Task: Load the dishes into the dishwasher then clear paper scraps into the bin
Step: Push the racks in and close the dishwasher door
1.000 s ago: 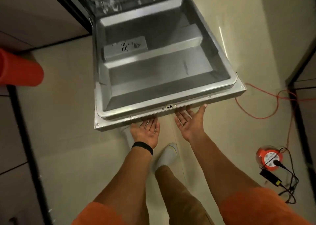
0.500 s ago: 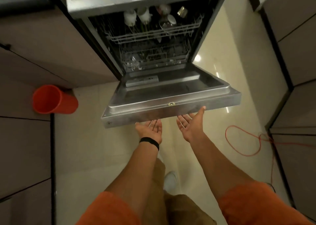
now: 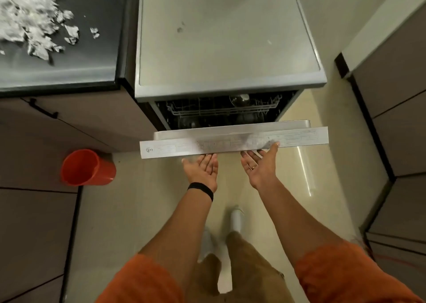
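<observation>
The dishwasher door (image 3: pixel 232 142) is tilted steeply up, most of the way shut, with a gap left at the top. Through that gap I see the upper rack (image 3: pixel 221 110) and a glass or cup (image 3: pixel 241 99) in it. My left hand (image 3: pixel 202 171) is palm up, fingers apart, its fingertips under the door's front edge. My right hand (image 3: pixel 261 164) is also palm up and spread, its thumb touching the edge. White paper scraps (image 3: pixel 32 24) lie scattered on the dark counter at the top left.
An orange bin (image 3: pixel 86 168) stands on the floor left of the dishwasher, mouth open. The dishwasher's grey top (image 3: pixel 226 37) fills the upper middle. Brown cabinets line the left (image 3: pixel 34 233) and right (image 3: pixel 396 141). My legs stand on the beige floor (image 3: pixel 138 210).
The door has swung up from lying flat to nearly shut, with both palms under its front edge. The view has risen, bringing the counter and scraps into sight.
</observation>
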Demonstrator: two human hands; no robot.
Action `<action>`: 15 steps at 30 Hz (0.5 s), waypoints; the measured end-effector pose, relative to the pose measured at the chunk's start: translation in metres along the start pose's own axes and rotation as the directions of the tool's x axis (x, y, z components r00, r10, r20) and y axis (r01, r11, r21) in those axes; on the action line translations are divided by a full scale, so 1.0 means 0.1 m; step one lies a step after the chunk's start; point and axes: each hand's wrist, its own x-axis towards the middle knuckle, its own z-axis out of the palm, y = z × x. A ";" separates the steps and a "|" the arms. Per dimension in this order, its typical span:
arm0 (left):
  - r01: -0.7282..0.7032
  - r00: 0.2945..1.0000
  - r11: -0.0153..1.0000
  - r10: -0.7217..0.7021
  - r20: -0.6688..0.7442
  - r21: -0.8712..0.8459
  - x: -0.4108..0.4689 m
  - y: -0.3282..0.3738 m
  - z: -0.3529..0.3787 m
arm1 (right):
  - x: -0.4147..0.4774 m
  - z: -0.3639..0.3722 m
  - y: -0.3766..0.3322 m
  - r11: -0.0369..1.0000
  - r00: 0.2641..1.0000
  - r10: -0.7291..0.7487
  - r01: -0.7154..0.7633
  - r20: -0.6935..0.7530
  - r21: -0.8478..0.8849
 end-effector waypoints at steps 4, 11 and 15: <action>-0.051 0.994 0.998 0.053 0.096 -0.024 0.12 0.25 0.49 | 0.15 0.41 -0.33 1.000 0.998 -0.012 0.013 0.059 -0.025; -0.095 0.981 0.994 0.103 0.163 -0.053 0.36 0.56 1.24 | 0.43 1.00 -0.79 0.998 0.988 -0.006 0.014 0.152 -0.057; -0.095 0.980 0.993 0.105 0.167 -0.066 0.46 0.61 1.37 | 0.59 1.15 -0.89 0.998 0.993 0.007 0.001 0.117 -0.063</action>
